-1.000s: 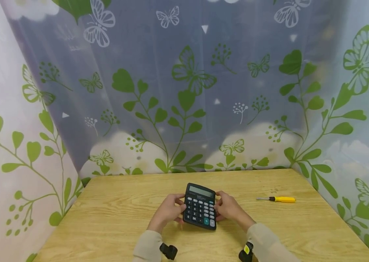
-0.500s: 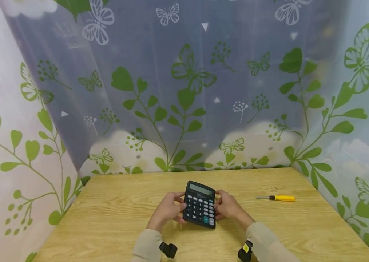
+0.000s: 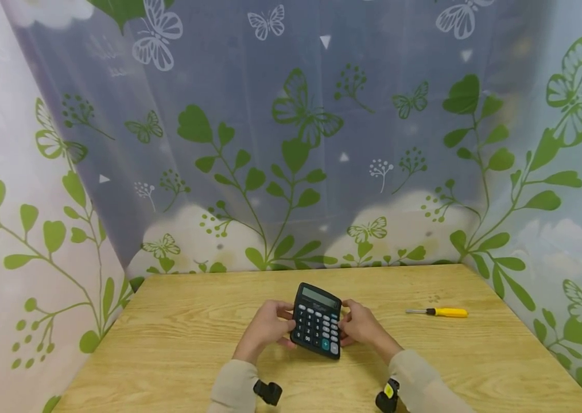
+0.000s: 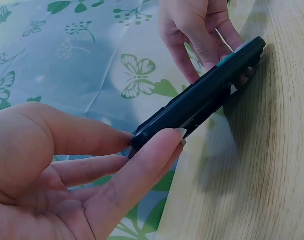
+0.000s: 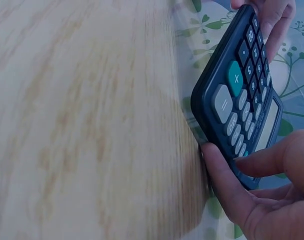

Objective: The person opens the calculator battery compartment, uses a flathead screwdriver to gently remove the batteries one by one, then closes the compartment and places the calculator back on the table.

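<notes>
A black calculator (image 3: 317, 321) with grey, black and green keys is tilted up above the table, its keys and display towards the head camera. My left hand (image 3: 269, 326) grips its left edge; in the left wrist view the thumb and fingers (image 4: 137, 175) pinch the dark casing (image 4: 192, 102) from both faces. On the opposite edge my right hand (image 3: 360, 324) holds it, thumb at the front by the keys. The right wrist view shows the green plus key (image 5: 235, 78) and the fingers (image 5: 227, 185) at the casing's edge. Most of the back is hidden.
A screwdriver (image 3: 438, 312) with a yellow handle lies on the wooden table (image 3: 167, 344) to the right. A patterned cloth (image 3: 218, 143) with leaves and butterflies hangs behind the table and on both sides. Dark cameras (image 3: 268, 393) are strapped at the wrists.
The calculator has tilted and turned slightly in both hands, which keep their grip. The screwdriver stays in its place on the table.
</notes>
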`<state>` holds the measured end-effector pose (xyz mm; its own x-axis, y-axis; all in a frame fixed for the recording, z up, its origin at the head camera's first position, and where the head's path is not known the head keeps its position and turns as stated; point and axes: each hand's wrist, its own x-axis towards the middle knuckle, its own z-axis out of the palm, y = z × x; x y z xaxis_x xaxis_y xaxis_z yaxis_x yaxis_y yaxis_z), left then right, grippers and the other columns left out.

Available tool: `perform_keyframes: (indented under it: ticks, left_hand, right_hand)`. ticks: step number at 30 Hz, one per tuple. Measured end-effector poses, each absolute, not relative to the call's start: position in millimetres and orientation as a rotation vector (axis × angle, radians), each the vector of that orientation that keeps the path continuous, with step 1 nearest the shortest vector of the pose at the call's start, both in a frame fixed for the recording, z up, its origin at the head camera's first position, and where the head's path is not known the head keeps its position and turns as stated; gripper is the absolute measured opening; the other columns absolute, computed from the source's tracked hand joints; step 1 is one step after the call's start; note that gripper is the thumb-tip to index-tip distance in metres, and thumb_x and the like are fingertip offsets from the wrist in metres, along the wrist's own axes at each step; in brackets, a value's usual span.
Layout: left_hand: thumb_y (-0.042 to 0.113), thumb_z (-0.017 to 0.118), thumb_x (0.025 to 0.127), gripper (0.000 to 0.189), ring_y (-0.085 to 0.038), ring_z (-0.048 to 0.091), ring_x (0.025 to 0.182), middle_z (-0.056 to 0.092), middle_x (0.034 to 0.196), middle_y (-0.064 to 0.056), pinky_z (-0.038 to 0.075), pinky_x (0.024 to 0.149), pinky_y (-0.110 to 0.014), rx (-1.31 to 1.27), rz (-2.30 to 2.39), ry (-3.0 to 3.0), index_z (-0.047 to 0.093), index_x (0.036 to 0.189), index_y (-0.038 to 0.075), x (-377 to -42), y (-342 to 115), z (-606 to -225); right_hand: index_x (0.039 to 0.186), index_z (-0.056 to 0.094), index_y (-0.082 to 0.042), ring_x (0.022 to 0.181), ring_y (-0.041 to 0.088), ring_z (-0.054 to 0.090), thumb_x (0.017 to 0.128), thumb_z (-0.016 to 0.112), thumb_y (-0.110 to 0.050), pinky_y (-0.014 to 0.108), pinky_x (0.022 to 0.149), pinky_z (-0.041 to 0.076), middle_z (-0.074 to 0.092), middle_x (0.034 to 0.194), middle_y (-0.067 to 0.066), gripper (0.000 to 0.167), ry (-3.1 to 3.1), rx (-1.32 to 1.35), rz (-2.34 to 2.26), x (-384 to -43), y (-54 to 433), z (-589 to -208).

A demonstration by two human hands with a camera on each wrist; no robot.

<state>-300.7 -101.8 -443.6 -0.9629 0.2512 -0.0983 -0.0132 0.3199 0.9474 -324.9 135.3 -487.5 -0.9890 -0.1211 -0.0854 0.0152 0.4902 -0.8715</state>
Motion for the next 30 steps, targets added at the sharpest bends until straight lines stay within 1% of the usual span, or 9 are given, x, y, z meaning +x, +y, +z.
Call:
perform_keyframes:
  ticks: [6,15,24,27,30]
  left_hand:
    - [-0.008,0.062,0.095,0.050,-0.026,0.074,0.083,0.065,0.114,-0.027,0.068,0.065,-0.044,0.222,1.700,2.381,0.051,0.143,-0.012,-299.4,-100.3,-441.9]
    - [-0.008,0.064,0.094,0.041,-0.023,0.070,0.080,0.063,0.111,-0.026,0.067,0.059,-0.036,0.232,1.693,2.440,0.057,0.135,-0.014,-298.0,-98.6,-437.6]
    - [-0.007,0.065,0.094,0.033,-0.023,0.070,0.078,0.064,0.111,-0.025,0.068,0.062,-0.039,0.230,1.662,2.497,0.061,0.126,-0.016,-295.8,-95.2,-432.2]
    - [-0.007,0.065,0.094,0.031,-0.023,0.072,0.079,0.065,0.110,-0.025,0.068,0.061,-0.039,0.239,1.660,2.512,0.062,0.123,-0.016,-295.2,-94.9,-430.3]
    - [-0.008,0.064,0.094,0.029,-0.025,0.072,0.080,0.066,0.109,-0.026,0.067,0.059,-0.037,0.252,1.648,2.538,0.063,0.121,-0.016,-295.0,-95.2,-428.7]
  right_hand:
    - [0.149,0.039,0.012,0.070,0.021,0.068,0.096,0.059,0.010,0.034,0.057,0.066,0.064,0.099,0.021,0.057,2.600,-0.084,-1.513,-326.7,133.9,-489.7]
    - [0.149,0.039,0.012,0.069,0.021,0.067,0.095,0.059,0.012,0.035,0.056,0.066,0.062,0.098,0.019,0.058,2.568,-0.074,-1.540,-326.4,131.8,-490.1]
    - [0.151,0.035,0.015,0.069,0.021,0.069,0.096,0.058,0.010,0.034,0.058,0.066,0.064,0.098,0.019,0.060,2.533,-0.094,-1.544,-328.3,131.0,-492.0]
    - [0.150,0.035,0.016,0.070,0.021,0.070,0.096,0.058,0.008,0.035,0.060,0.067,0.066,0.100,0.020,0.059,2.531,-0.097,-1.543,-329.5,130.8,-491.6]
    - [0.149,0.036,0.017,0.073,0.022,0.072,0.097,0.057,0.006,0.037,0.063,0.067,0.067,0.108,0.024,0.058,2.534,-0.100,-1.533,-330.0,131.2,-487.9]
